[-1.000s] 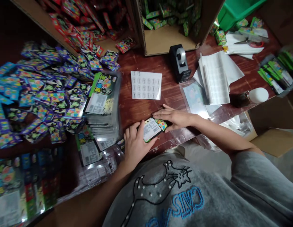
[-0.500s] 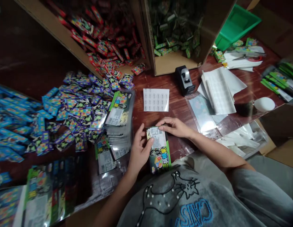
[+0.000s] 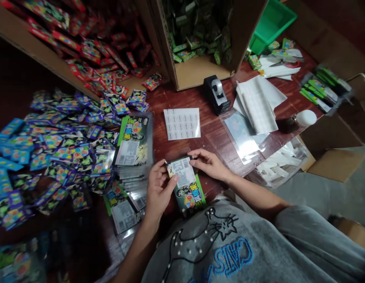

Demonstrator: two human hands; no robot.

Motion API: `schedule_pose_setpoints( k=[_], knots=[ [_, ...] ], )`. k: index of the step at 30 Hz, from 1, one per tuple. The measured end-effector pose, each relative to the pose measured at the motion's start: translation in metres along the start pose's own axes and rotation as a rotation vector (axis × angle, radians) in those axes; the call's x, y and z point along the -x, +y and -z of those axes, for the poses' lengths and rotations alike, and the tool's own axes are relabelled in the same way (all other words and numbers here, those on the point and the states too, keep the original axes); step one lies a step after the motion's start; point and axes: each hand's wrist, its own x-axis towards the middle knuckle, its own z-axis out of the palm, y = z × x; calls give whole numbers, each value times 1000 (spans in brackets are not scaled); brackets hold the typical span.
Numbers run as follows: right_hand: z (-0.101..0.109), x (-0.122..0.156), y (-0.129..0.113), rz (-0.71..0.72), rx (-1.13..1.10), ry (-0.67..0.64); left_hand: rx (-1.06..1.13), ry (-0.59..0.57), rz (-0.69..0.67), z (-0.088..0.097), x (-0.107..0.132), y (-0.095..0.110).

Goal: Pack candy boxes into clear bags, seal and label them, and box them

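Note:
Both my hands hold one green and black printed packet upright in front of my chest, its white label side up. My left hand grips its left edge with thumb over the label. My right hand pinches the top right corner. A white sticker sheet lies flat on the dark red table just beyond the packet. A stack of similar clear-wrapped packets sits left of my left hand.
A heap of blue and purple small packs covers the left of the table. Cardboard boxes hold red packs and green packs. A tape dispenser, white sheets, a green bin and clear bags lie right.
The packet, lying flat under both hands a second ago, has been lifted and turned upright toward me. My right hand went from flat on it to pinching its top corner.

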Motion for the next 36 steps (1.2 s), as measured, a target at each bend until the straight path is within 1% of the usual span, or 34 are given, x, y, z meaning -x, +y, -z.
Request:
schedule_pose_setpoints(
  k=[2, 4, 6, 9, 11, 13, 17, 19, 22, 23, 25, 27, 28, 31, 33, 34, 35, 36],
  knots=[
    [2, -2, -3, -30, 24, -29, -29, -52, 21, 5, -5, 0],
    [2, -4, -7, -44, 15, -38, -50, -53, 38, 8, -10, 1],
    [2, -6, -11, -3, -13, -18, -50, -12, 25, 9, -14, 3],
    [1, -10, -17, 110, -19, 20, -11, 71, -7, 4, -20, 8],
    [2, -14, -22, 120, -29, -1, 38, 109, 11, 2, -24, 11],
    [6, -18, -29, 87, -15, -39, 65, 90, 56, 2, -27, 14],
    [11, -26, -48, 41, 89, -104, 19, -11, 130, 8, -31, 25],
    [10, -31, -55, -33, 80, -101, 5, -24, 157, 9, -35, 34],
    [6, -41, -58, -185, 7, -85, 0, -37, 209, 9, -44, 46],
    [5, -45, -58, -215, -11, -89, -8, -45, 221, 10, -46, 48],
    [5, -48, -57, -229, -14, -101, -51, -71, 227, 14, -50, 49],
    [9, -47, -58, -194, 7, -130, -107, -122, 198, 21, -51, 48],
    [12, -44, -59, -153, 25, -156, -129, -156, 175, 24, -51, 46],
    [25, -41, -65, 31, 153, -304, -150, -237, 109, 32, -52, 41],
    [34, -52, -71, 189, 329, -376, -155, -251, 80, 32, -55, 37],
    [38, -64, -76, 264, 444, -363, -165, -256, 69, 30, -58, 35],
    [41, -80, -80, 329, 572, -314, -179, -268, 58, 27, -61, 34],
    [44, -101, -84, 377, 705, -234, -194, -293, 47, 23, -64, 32]
  ],
)
